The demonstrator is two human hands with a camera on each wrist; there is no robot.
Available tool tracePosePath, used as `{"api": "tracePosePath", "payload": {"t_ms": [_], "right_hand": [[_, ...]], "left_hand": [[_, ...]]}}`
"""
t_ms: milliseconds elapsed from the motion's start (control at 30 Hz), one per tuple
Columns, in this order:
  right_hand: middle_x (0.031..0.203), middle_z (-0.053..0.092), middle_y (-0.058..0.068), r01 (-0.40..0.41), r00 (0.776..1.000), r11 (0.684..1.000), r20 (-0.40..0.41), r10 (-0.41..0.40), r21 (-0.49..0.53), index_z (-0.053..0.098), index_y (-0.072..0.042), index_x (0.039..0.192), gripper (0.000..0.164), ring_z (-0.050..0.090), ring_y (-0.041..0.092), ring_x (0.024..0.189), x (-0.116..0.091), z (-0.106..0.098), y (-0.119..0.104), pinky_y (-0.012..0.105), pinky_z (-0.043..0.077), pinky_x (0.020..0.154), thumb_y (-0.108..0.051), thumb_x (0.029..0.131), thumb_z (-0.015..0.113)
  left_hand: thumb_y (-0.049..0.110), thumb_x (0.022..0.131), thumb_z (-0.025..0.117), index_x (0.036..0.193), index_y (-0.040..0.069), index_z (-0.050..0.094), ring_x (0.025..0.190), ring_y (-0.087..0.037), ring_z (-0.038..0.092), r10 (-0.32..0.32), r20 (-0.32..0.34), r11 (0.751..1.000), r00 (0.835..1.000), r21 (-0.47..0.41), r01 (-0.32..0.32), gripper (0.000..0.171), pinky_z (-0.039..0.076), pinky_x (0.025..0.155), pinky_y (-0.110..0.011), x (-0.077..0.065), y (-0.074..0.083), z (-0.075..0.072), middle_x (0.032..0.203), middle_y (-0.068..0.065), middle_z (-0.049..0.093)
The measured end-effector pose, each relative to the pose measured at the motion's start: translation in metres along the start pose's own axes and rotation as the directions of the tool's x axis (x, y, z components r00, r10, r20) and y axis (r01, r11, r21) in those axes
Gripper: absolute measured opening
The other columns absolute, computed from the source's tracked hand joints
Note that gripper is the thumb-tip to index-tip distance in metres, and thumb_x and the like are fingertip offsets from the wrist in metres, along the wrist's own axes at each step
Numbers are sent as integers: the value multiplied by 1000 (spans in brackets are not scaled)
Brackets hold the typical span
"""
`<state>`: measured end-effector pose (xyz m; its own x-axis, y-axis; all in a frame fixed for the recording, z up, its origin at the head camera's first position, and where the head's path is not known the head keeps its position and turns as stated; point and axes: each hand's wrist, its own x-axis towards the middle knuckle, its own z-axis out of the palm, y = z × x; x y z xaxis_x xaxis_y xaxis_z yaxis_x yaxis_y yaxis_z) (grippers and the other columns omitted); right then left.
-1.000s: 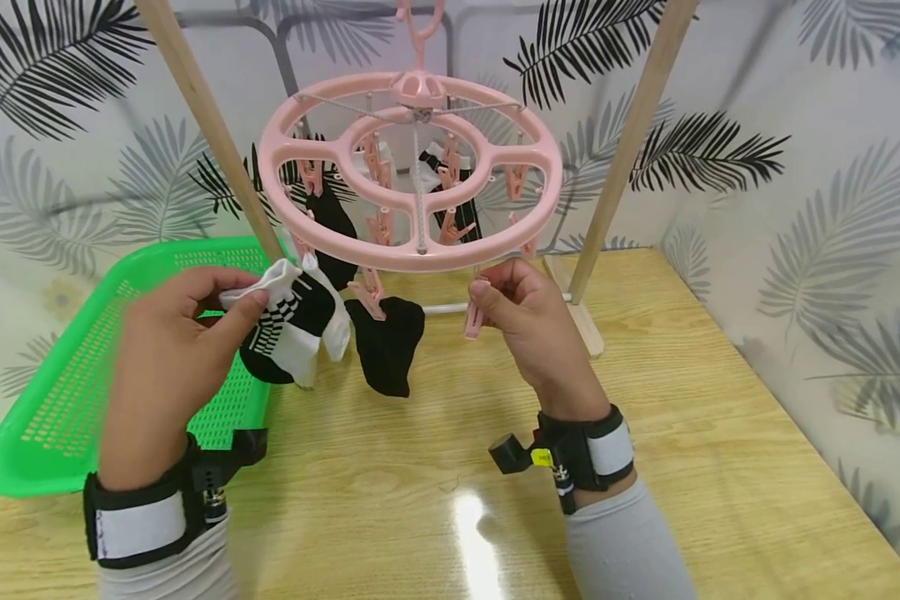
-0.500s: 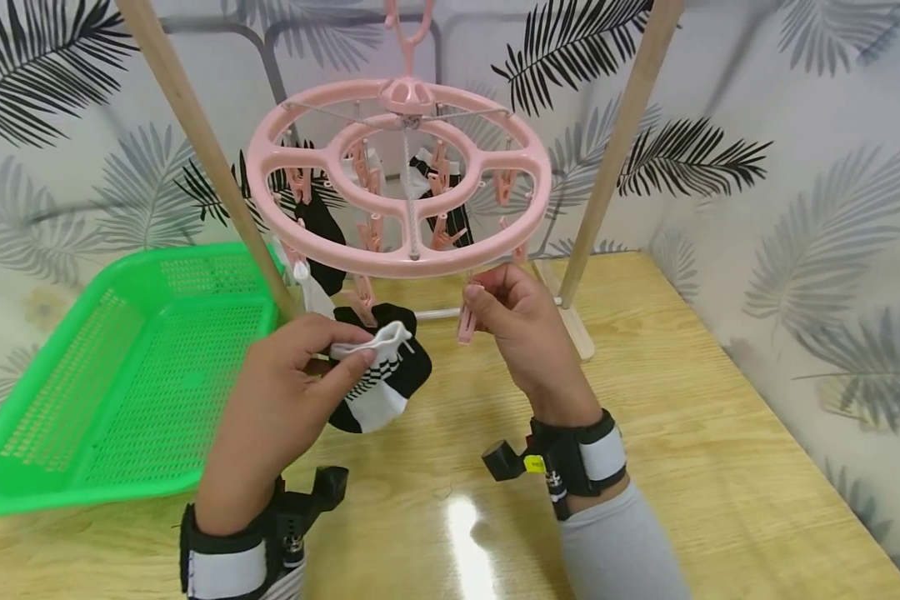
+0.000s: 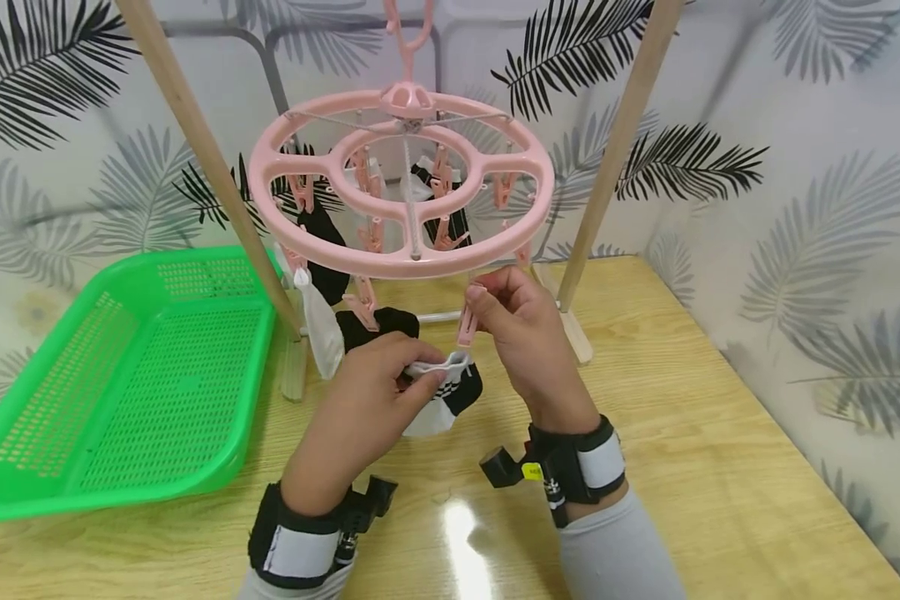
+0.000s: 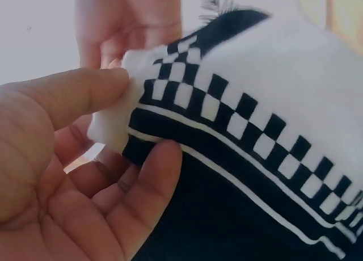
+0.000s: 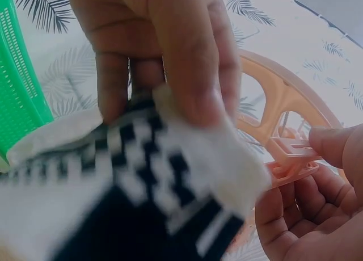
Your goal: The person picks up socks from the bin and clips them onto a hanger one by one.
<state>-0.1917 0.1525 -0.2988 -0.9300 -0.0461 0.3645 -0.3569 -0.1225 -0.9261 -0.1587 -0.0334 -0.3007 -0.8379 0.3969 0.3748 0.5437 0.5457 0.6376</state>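
My left hand [image 3: 378, 400] pinches the white cuff of a black-and-white checkered sock [image 3: 461, 390] between thumb and fingers. The left wrist view shows the checks and stripes of this sock [image 4: 227, 119] up close. Just above the cuff, my right hand [image 3: 516, 329] grips a pink clothespin [image 3: 468, 325] that hangs from the round pink drying hanger [image 3: 412, 265]. In the right wrist view the clothespin [image 5: 292, 153] lies between thumb and fingers, with the sock's cuff close beside it. A black sock [image 3: 378, 323], partly behind my left hand, hangs from another clothespin [image 3: 363, 304].
A green plastic basket [image 3: 243, 400] stands on the wooden table [image 3: 705, 467] at the left. Wooden posts [image 3: 618, 158] of a stand flank the hanger. A white sock [image 3: 321, 325] and several other socks hang from its left and far sides.
My left hand has moved right with the checkered sock, from beside the basket to just under the clothespin. My right hand has stayed at the clothespin. The head view has shifted slightly.
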Motion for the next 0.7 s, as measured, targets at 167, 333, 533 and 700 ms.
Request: {"api": "tracePosePath", "payload": {"t_ms": [167,333,533,700], "right_hand": [[85,57,11,24,1000,1000,15,-24,-2,55,5,104,11,60,17,68,0,1,2,27,52,69,-6,102,54],[84,56,11,30,999,999,10,-30,23,54,7,102,10,58,16,66,1,3,2,24,50,60,-3,102,53],[84,57,10,30,1000,999,-3,-30,15,55,9,102,10,56,15,68,0,5,2,23,47,57,0,101,53],[84,57,11,40,999,999,15,-40,9,54,10,103,12,58,15,66,-1,5,3,23,48,57,-1,101,52]], "left_hand": [[10,91,73,98,8,73,77,-11,60,4,-7,1000,1000,-2,-4,7,52,69,-29,3,2,10,91,1,65],[9,91,73,98,7,73,79,-11,62,4,-46,1000,999,-17,-5,7,53,68,-28,6,1,11,90,0,68],[7,90,73,103,6,73,77,-11,62,19,-147,997,989,-70,-30,13,53,65,-29,7,-4,14,93,-2,69],[7,90,73,105,5,74,80,-12,62,37,-207,993,978,-103,-60,15,53,65,-29,8,-7,17,96,-4,69]]}}
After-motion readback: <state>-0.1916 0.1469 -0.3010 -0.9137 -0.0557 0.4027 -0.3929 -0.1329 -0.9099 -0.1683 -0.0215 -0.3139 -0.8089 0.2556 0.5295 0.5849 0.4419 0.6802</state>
